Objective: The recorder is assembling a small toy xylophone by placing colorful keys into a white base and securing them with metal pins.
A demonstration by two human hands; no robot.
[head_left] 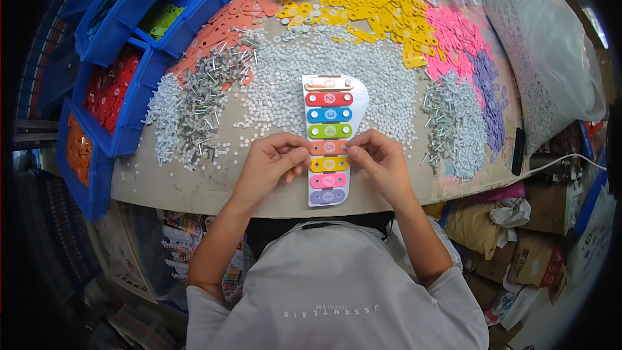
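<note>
A toy xylophone (359, 98) with a white base and a row of coloured bars lies flat near the table's front edge. Its upper bars, among them a red bar (329, 98), a blue bar and a green bar, carry white round caps at both ends. Lower down, the yellow, pink and purple bars show dark holes at their ends. My left hand (277, 163) is closed in a pinch at the left end of the salmon bar (329, 148). At that bar's right end my right hand (383, 162) pinches too. Anything between either hand's fingertips is too small to make out.
Loose white caps (278, 71) spread across the table. Screw piles (210, 104) lie left, with more screws (453, 129) right. Yellow bars (382, 10), pink bars (453, 35) and purple bars (489, 104) ring the back. Blue bins (139, 100) stand left, a filled plastic bag (538, 52) right.
</note>
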